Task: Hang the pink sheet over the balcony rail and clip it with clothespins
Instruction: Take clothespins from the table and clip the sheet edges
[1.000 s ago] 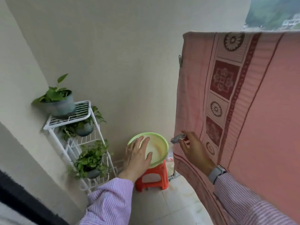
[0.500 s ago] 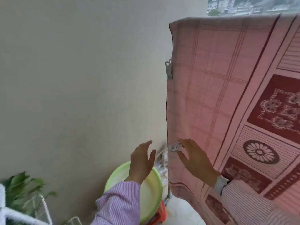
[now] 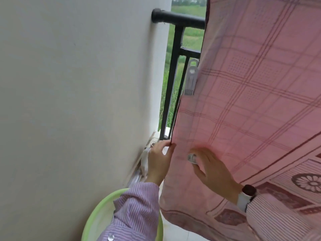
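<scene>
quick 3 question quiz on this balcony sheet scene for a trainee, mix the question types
1. True or false: a clothespin is already clipped on the pink sheet's edge.
2. Which hand pinches the sheet's edge? A) left hand B) right hand
3. Fill in: the right hand holds a second ____ against the sheet.

Key: 1 true. 2 A. 3 clothespin.

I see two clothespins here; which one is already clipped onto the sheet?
The upper clothespin, on the pink sheet's edge by the railing; the lower clothespin is in the right hand.
</scene>
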Motion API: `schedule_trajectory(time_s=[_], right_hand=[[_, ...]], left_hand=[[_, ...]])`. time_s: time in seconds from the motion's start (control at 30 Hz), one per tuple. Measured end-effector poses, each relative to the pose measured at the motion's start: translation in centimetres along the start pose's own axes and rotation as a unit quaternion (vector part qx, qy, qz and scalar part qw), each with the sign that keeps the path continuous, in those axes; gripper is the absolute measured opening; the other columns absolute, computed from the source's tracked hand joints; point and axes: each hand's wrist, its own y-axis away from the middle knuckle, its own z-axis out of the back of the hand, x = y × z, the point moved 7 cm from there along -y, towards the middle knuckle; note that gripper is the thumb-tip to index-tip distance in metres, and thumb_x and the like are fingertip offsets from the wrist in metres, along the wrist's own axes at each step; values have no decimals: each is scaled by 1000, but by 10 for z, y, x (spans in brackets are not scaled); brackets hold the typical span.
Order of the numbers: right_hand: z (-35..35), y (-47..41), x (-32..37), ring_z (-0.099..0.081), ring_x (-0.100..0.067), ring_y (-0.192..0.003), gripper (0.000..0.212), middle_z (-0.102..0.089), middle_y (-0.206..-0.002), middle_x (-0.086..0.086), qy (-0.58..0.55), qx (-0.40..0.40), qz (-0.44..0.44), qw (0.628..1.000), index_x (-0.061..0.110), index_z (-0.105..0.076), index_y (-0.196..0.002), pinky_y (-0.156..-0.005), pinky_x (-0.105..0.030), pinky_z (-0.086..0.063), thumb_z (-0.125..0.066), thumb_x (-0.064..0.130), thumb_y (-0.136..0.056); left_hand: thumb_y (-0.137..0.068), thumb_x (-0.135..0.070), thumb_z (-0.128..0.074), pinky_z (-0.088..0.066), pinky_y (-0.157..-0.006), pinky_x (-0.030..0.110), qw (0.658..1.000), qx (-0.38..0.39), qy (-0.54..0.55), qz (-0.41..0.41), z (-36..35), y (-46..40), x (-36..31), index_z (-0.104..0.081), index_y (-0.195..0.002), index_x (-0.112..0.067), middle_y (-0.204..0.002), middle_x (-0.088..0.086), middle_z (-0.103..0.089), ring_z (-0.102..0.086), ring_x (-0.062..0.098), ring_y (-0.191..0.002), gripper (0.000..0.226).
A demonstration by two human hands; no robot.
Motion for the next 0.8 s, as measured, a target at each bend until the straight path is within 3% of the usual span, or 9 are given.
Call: schedule_trajectory(time_s=[0.1,0.2,0.3,0.43,0.57,0.67,0.73,0.8], right_hand=[[1,-7,-5,-52,-17,-83,30,-52,-97,-6,-82,1,-58,995,12,-47,-109,-74,-31,-45,-42,22,-81],[7,-14,-4,-48,-20,-72,21,-44,-90,-4,-113,0,-75,991,9,-53,-90,-66,-38,-44,-39,23,-82],[12,-25,3,-46,-22,-65,26,-41,-82,-4,-121,-21,-97,988,7,-50,-76,-61,-41,-44,-38,29,-83],[16,-40,8,-45,-16,-62,38,-43,-81,-2,-79,-44,-138,986,7,-50,-74,-58,-24,-39,-50,45,-79],[15,-44,12,-44,-15,-58,28,-44,-79,0,-44,-59,-135,988,12,-46,-68,-56,-26,-40,-50,38,-78],[16,-44,14,-39,-13,-53,24,-41,-76,2,-60,-83,-128,987,13,-45,-64,-50,-24,-36,-44,32,-79],[20,-43,13,-37,-14,-52,20,-38,-75,5,-50,-95,-121,987,18,-40,-64,-47,-21,-33,-45,30,-79],[22,-41,12,-37,-15,-51,20,-37,-76,6,-34,-98,-122,987,21,-37,-65,-46,-22,-34,-46,30,-80]], left_hand=[[-79,-23,-60,-40,-69,23,989,-69,-59,-113,4,16,-9,-64,-80,-16,-72,1,-67,-51,9,-72,8],[-80,-18,-60,-41,-69,30,968,-83,-116,-205,2,32,-13,-65,-82,-16,-73,2,-67,-51,14,-71,6],[-81,-17,-61,-39,-70,31,954,-75,-134,-255,2,39,-21,-62,-88,-19,-72,0,-66,-52,15,-68,7],[-83,-20,-64,-38,-73,31,938,-57,-170,-296,-3,40,-23,-66,-87,-19,-72,-2,-67,-57,15,-67,5],[-81,-22,-67,-40,-74,31,934,-41,-177,-309,-3,41,-22,-71,-87,-18,-71,-3,-67,-54,14,-68,8],[-85,-31,-60,-41,-76,33,954,-24,-143,-262,4,29,-13,-70,-91,-17,-78,-1,-67,-52,12,-77,19],[-86,-34,-55,-39,-81,28,981,-22,-92,-172,12,11,-5,-65,-101,-15,-89,1,-65,-52,10,-87,27],[-85,-32,-56,-37,-91,23,998,41,6,-42,9,-8,6,-58,-115,-17,-109,-2,-59,-50,6,-103,34]])
